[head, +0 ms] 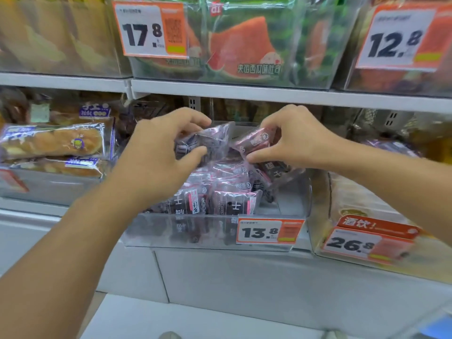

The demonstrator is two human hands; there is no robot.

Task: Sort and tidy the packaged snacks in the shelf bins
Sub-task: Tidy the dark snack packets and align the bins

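Head view: two dark pink-edged plastic snack packs were pinched, left hand (pixel 161 152) on one (pixel 203 140), right hand (pixel 296 138) on another (pixel 256 140), above the clear plastic bin (pixel 210 231); best set down upright, labels front.

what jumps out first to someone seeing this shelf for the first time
Two bare hands meet over the middle clear bin: the left hand grips one dark purple snack pack, the right hand pinches another. Next come the orange price tags, 17.8 top left and 13.8 on that bin's front.
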